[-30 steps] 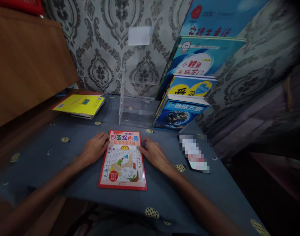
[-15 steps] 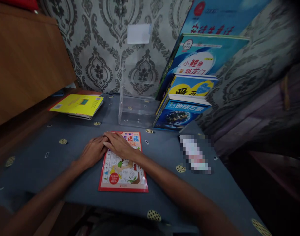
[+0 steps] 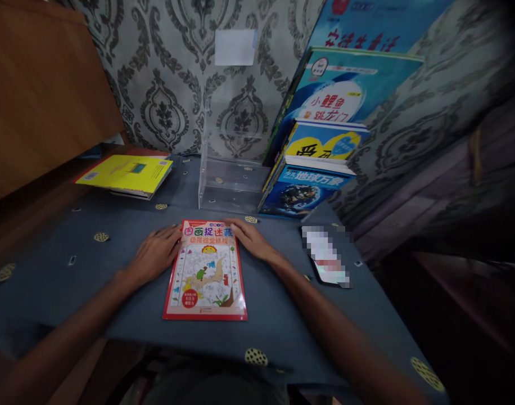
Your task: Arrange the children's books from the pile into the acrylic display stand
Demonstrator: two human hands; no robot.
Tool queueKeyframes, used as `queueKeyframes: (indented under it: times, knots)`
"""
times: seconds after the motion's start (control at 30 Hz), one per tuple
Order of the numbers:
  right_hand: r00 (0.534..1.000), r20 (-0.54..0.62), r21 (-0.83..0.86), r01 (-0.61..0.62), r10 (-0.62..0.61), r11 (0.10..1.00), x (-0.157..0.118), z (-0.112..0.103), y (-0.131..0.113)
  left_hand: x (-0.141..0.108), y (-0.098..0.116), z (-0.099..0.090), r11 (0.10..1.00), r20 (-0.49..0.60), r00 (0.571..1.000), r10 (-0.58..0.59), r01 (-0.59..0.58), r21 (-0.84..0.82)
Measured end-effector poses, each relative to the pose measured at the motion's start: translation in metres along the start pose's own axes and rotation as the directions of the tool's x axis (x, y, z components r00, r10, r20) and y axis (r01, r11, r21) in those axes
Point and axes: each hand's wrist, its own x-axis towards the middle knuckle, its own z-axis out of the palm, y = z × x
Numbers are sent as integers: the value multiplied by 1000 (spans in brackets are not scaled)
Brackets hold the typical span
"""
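Note:
A thin red-bordered book with a drawn picture cover lies flat on the grey-blue tablecloth in front of me. At its upper left edge rests my left hand, palm down, fingers stretched out and touching or nearly touching the border. My right hand lies at the book's upper right corner, its fingertips over the edge and its fingers extended. Neither hand grasps anything. Most of the cover shows between them.
Behind the book stands a clear acrylic rack, with upright tiered books in its right side. A yellow book lies on a small pile at the back left. A phone, partly pixelated, lies to the right.
My hands have come apart. The right one moved off the left and across to the book's right corner, uncovering the title. The view shifted slightly.

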Motion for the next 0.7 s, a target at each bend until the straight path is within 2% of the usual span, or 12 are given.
queueKeyframes:
  times: [0.13,0.37,0.53,0.7]
  knots:
    - [995,-101,73,-16,24,997,-5,-5,10,9,3,-4,995,-55,996,70,-67,67]
    - [994,-96,80,59,-52,995,-7,2,17,29,26,0,979,-87,975,205,-202,34]
    - [993,-100,14,63,-61,998,-8,4,19,9,66,13,947,-23,947,321,-321,-11]
    - [996,-81,-58,38,-42,998,-10,4,13,-20,103,16,878,70,876,477,-471,-80]
